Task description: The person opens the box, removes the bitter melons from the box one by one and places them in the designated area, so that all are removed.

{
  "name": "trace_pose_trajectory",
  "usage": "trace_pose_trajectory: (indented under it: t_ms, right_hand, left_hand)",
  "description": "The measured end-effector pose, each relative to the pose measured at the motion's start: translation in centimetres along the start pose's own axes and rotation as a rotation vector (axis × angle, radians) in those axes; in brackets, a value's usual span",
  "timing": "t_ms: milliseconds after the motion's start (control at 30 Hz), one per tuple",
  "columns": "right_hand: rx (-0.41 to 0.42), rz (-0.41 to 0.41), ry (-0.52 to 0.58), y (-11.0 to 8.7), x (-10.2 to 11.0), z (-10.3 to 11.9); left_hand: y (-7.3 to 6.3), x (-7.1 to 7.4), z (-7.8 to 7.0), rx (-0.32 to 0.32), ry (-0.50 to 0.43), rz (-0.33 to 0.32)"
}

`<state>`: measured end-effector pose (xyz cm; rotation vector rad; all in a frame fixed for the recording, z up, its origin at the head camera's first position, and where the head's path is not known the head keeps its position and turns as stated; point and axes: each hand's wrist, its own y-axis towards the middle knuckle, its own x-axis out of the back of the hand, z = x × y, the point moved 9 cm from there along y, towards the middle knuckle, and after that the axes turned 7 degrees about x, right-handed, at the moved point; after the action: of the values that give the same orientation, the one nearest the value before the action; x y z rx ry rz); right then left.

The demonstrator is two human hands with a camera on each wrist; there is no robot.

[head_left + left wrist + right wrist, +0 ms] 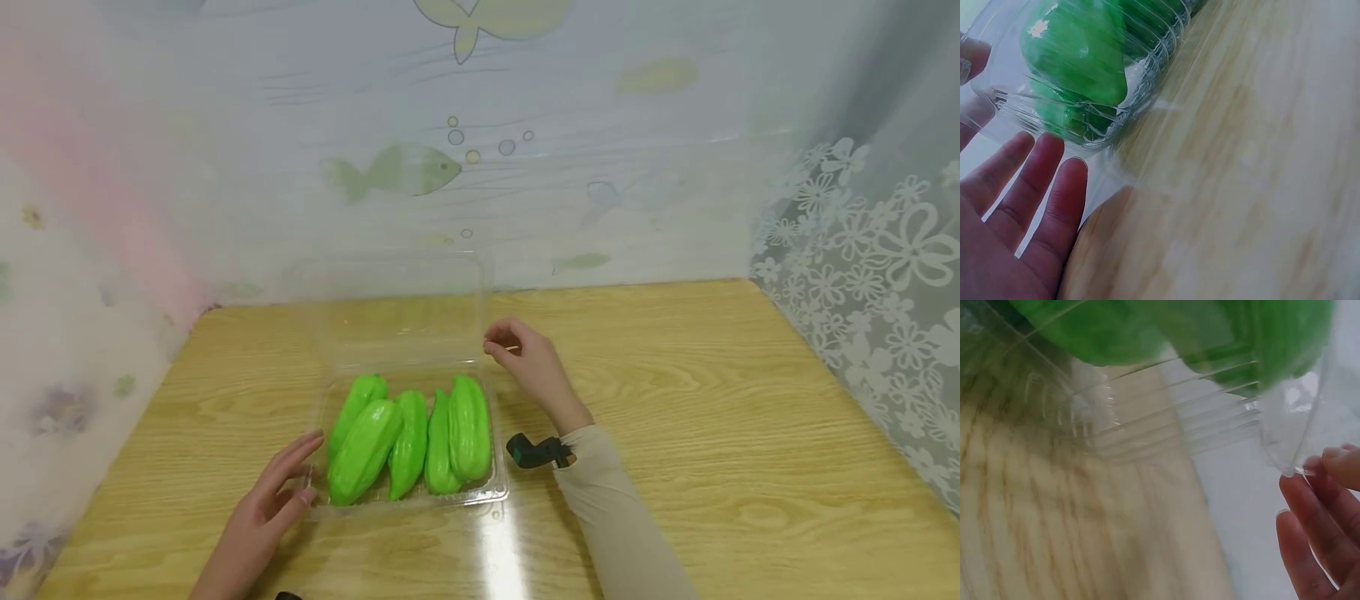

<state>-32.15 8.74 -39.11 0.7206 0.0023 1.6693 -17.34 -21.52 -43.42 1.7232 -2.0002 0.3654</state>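
A clear plastic clamshell box (498, 492) stands on the table with its clear lid (405, 271) raised at the back. Inside lie several glossy green, ridged, elongated pieces (365, 450) that look like fruit or vegetables; their exact kind is unclear. My right hand (528, 358) is at the lid's right edge, and in the right wrist view its thumb and fingers pinch a corner of clear plastic (1300, 440). At the box's left side is my left hand (262, 504). Its fingers (1060, 206) are extended close to the plastic edge; whether they touch it is hard to tell.
The box sits on a wood-grain table (675, 400). Behind it hangs a pale fish-patterned curtain (540, 192); a white-flowered sheer curtain (870, 225) is on the right. A black device (532, 452) is on the right wrist.
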Motion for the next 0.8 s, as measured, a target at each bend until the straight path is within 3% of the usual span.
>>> trace_pose_trajectory:
  t_ms: [300,533,800]
  right_hand:
    - [-0.042,-0.029,0.05,-0.1,-0.6,-1.2]
    - [-0.094,-0.033,0.13,-0.8,-0.3,1.7]
    - [-0.136,-0.044,0.206,-0.7,-0.9,0.4]
  left_hand:
    - [-0.1,-0.1,0.0,-0.015,-0.016,0.012]
    - [-0.2,-0.3,-0.2,-0.034,-0.036,0.013]
    - [-0.2,-0.3,0.0,-0.019,-0.042,0.015]
